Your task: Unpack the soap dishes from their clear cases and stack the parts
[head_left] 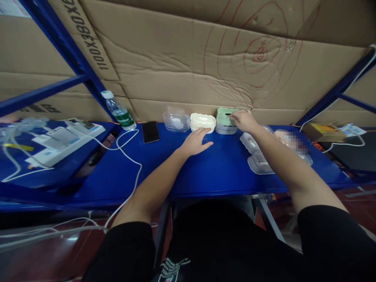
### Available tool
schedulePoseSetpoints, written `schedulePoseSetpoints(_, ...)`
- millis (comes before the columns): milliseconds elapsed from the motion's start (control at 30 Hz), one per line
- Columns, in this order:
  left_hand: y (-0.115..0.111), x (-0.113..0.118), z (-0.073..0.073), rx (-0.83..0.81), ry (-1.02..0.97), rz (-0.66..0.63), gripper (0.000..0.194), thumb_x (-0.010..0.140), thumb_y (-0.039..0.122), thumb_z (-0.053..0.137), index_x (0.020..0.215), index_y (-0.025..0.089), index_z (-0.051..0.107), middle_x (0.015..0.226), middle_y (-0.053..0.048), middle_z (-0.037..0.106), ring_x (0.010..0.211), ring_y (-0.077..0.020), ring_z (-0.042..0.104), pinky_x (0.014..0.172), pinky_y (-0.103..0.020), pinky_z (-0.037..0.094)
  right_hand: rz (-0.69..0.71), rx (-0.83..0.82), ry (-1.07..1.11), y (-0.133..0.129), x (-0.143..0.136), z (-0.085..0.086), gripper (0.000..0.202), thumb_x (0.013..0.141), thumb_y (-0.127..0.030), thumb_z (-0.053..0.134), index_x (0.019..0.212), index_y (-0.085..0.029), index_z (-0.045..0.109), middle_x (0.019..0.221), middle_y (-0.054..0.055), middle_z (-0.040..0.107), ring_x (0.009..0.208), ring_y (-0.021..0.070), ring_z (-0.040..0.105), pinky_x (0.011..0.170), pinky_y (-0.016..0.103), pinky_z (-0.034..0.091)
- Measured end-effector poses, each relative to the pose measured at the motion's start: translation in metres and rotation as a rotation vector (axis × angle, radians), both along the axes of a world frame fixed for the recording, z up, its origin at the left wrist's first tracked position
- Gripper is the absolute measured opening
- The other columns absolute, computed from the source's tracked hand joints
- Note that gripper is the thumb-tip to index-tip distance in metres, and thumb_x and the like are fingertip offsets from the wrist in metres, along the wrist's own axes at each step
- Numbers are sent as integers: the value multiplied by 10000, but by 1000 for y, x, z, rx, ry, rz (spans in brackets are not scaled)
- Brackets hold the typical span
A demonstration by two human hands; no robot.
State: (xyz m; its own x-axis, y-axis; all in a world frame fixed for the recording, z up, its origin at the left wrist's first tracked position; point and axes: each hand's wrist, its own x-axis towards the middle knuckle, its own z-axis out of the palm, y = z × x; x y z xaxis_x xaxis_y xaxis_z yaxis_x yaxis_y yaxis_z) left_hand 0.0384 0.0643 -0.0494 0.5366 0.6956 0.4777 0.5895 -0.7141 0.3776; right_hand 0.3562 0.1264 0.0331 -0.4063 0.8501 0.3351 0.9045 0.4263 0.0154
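My left hand point(194, 141) reaches to the front of a stack of cream trays point(202, 118). Its thumb is spread and its fingertips lie at the stack's near edge, with no object visible in its grasp. Just to the right, the bent fingers of my right hand point(244, 120) are closed at the right side of a light green lid point(225, 113) with a dark slot. Under the lid sit pale translucent containers point(226, 128). My right fingertips partly hide the lid's edge. Left of the cream stack stand nested clear plastic containers point(176, 122).
Clear plastic shells point(261, 162) lie under and beside my right forearm. A black phone point(150, 132) and a water bottle point(121, 112) are at the left, near a white cable point(138, 166). Cardboard point(164, 58) walls the back of the blue table point(199, 176); power strips point(64, 145) lie far left.
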Motion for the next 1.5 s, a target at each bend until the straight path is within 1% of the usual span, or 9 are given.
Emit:
schedulePoseSetpoints(200, 0, 0, 0, -7, 6, -9, 653, 1061, 456, 734, 1631, 182, 573, 1667, -191, 650, 1571, -367, 622, 1317, -553, 510, -2, 22, -11, -5, -2, -1, 407, 1112, -363, 478, 1272, -201, 815, 1333, 200, 838, 1282, 405, 698, 1130, 570, 416)
schedulePoseSetpoints(400, -1, -1, 2, -16, 28, 0, 663, 1061, 456, 726, 1635, 160, 574, 1677, -203, 643, 1579, -372, 616, 1327, -552, 502, 35, 115, 59, -27, 13, 16, 438, 1096, -448, 531, 1343, -196, 789, 1422, 209, 792, 1394, 442, 649, 1203, 639, 408)
schedulePoseSetpoints(500, -1, 0, 2, -12, 27, 2, 667, 1061, 450, 727, 1635, 146, 575, 1673, -212, 645, 1576, -372, 619, 1327, -552, 500, 83, 44, 109, -54, 33, 28, 477, 1072, -486, 587, 1372, -169, 781, 1399, 218, 805, 1332, 432, 714, 1153, 612, 515)
schedulePoseSetpoints(667, 0, 1, -1, -25, 23, 1, 649, 1051, 456, 735, 1615, 166, 597, 1655, -202, 665, 1545, -375, 647, 1311, -563, 517, 81, -246, 79, -119, 84, 38, 584, 961, -651, 739, 1354, -229, 832, 1273, 153, 864, 1111, 399, 813, 994, 567, 650)
schedulePoseSetpoints(900, -2, 2, 2, -90, -51, 1, 646, 1045, 482, 730, 1606, 187, 606, 1571, -183, 724, 1427, -349, 732, 1243, -538, 573, -96, -345, -95, -188, 130, 9, 380, 824, -453, 893, 1196, -382, 907, 1160, 139, 894, 1008, 465, 841, 811, 598, 680)
schedulePoseSetpoints(1033, -12, 7, 11, -143, -57, -65, 658, 1017, 574, 778, 1561, 226, 653, 1536, -161, 750, 1372, -343, 761, 1219, -522, 590, -4, -319, -23, -206, 110, -7, 237, 941, -445, 806, 1139, -370, 913, 1213, 126, 889, 1076, 453, 842, 914, 598, 687)
schedulePoseSetpoints(1200, -30, 15, 20, -240, 77, -238, 937, 882, 708, 900, 1640, 238, 615, 1596, -177, 710, 1438, -378, 727, 1229, -512, 579, 223, -227, 34, -212, 44, -23, 478, 1093, -564, 661, 1446, -285, 823, 1467, 159, 805, 1306, 431, 773, 1137, 657, 622)
schedulePoseSetpoints(1367, -34, 19, 15, -257, 187, -320, 1108, 714, 727, 1005, 1646, 276, 611, 1648, -165, 679, 1537, -422, 651, 1259, -548, 554, 335, -172, 97, -184, -20, -39, 572, 1050, -625, 739, 1499, -274, 792, 1474, 184, 787, 1246, 428, 741, 1068, 640, 600)
schedulePoseSetpoints(1500, -20, 9, 9, -218, 166, -293, 1026, 698, 642, 1020, 1598, 323, 645, 1484, -128, 770, 1410, -409, 731, 1162, -570, 623, 384, -221, 57, -141, -52, -35, 558, 994, -595, 824, 1458, -287, 802, 1490, 147, 785, 1267, 423, 727, 1084, 612, 571)
